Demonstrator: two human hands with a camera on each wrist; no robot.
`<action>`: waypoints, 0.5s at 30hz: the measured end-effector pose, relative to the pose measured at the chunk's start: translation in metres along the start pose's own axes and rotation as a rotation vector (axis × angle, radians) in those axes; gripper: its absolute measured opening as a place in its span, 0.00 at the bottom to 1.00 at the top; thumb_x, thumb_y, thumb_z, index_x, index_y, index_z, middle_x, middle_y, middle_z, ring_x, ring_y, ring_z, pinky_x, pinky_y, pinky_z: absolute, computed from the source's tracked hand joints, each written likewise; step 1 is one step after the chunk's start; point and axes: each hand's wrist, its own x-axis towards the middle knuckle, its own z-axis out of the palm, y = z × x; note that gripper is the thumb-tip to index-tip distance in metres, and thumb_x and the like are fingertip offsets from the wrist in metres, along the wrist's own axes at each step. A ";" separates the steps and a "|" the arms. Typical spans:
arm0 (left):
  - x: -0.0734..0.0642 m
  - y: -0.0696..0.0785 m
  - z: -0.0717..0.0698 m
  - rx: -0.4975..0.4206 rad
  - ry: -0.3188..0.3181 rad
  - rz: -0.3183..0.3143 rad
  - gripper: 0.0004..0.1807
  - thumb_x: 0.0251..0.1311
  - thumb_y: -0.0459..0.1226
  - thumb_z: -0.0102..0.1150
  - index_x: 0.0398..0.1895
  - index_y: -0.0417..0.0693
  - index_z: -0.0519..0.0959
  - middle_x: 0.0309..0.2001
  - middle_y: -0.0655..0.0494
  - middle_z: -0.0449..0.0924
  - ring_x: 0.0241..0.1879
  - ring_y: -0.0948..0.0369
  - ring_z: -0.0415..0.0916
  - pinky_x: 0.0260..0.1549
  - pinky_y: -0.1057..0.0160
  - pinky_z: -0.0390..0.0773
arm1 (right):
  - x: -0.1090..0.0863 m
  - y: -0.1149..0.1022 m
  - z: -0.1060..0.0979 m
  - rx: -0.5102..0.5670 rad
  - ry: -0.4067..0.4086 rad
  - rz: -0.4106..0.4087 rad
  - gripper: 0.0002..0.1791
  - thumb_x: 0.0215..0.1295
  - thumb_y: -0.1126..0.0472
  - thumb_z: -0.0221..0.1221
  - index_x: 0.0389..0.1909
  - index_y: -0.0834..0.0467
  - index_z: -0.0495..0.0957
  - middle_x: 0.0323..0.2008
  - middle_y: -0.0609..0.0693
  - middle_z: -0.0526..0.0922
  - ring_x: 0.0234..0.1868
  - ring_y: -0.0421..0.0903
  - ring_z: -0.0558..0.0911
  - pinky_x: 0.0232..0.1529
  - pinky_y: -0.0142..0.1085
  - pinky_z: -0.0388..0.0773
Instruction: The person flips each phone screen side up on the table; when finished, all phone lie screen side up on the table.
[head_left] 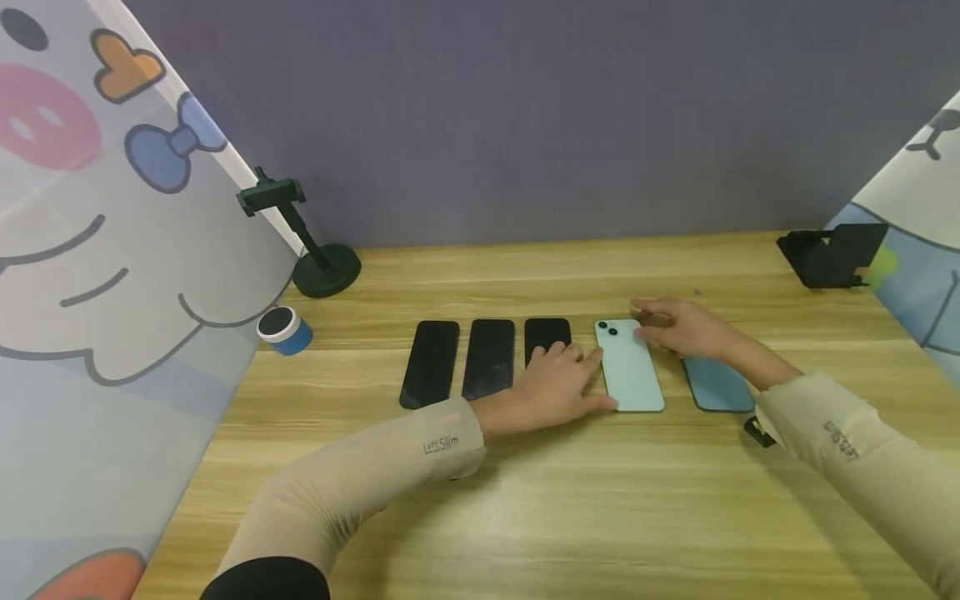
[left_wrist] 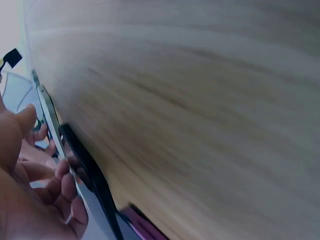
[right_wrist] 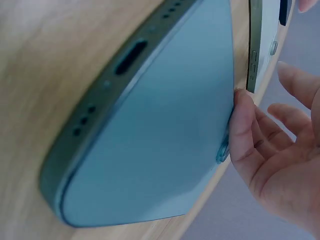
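Reaching in at both sides of a pale green phone (head_left: 630, 375), lying back up, right of centre on the wood-grain counter (head_left: 562, 525). With the left hand (head_left: 551, 387), spread wide across the near part of a black phone (head_left: 546, 332); at the pale phone's left edge with fingertip and thumb, gripping nothing. With the right hand (head_left: 686, 329), loosely bent near the pale phone's far right corner; no pinch visible, impossible to tell whether touching. Below the right wrist, a blue phone (head_left: 718, 387), partly covered. Farther left, a middle dark phone (head_left: 489, 358) and a leftmost dark phone (head_left: 430, 364).

Judging from the layout, well along with lining up the phones: all five already in one row, near ends roughly level. Probably left to do: settling the pale phone and perhaps evening out the wider gaps at right.

Apparently outside the work: at far left, a blue-and-white jar (head_left: 287, 333) and a dark green stand (head_left: 324, 267); at far right, a black stand (head_left: 832, 254).
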 end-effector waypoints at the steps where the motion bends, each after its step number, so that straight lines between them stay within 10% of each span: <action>1: 0.001 0.003 0.000 0.015 -0.010 -0.012 0.48 0.63 0.72 0.43 0.79 0.57 0.58 0.68 0.56 0.71 0.57 0.57 0.71 0.49 0.57 0.72 | 0.000 0.001 0.000 -0.007 0.002 -0.004 0.37 0.74 0.50 0.57 0.78 0.59 0.57 0.67 0.65 0.72 0.18 0.43 0.73 0.21 0.38 0.76; 6: 0.005 0.014 0.001 0.071 -0.050 -0.053 0.52 0.60 0.75 0.43 0.80 0.55 0.56 0.72 0.54 0.67 0.65 0.54 0.69 0.60 0.49 0.71 | 0.000 0.002 0.003 -0.082 0.035 -0.065 0.35 0.73 0.50 0.59 0.75 0.62 0.63 0.69 0.67 0.70 0.42 0.60 0.85 0.43 0.52 0.82; 10: 0.007 0.017 0.004 0.091 -0.046 -0.072 0.52 0.59 0.75 0.44 0.79 0.56 0.58 0.71 0.54 0.69 0.62 0.55 0.70 0.58 0.50 0.72 | -0.002 -0.002 0.005 -0.106 0.036 -0.086 0.35 0.72 0.50 0.60 0.74 0.62 0.64 0.71 0.67 0.66 0.71 0.70 0.64 0.63 0.66 0.66; 15: 0.009 0.019 0.005 0.102 -0.037 -0.085 0.52 0.57 0.76 0.45 0.78 0.55 0.60 0.70 0.55 0.71 0.59 0.55 0.71 0.56 0.50 0.72 | -0.005 -0.007 0.005 -0.118 0.027 -0.067 0.36 0.72 0.49 0.60 0.74 0.61 0.63 0.72 0.65 0.65 0.58 0.66 0.79 0.56 0.59 0.75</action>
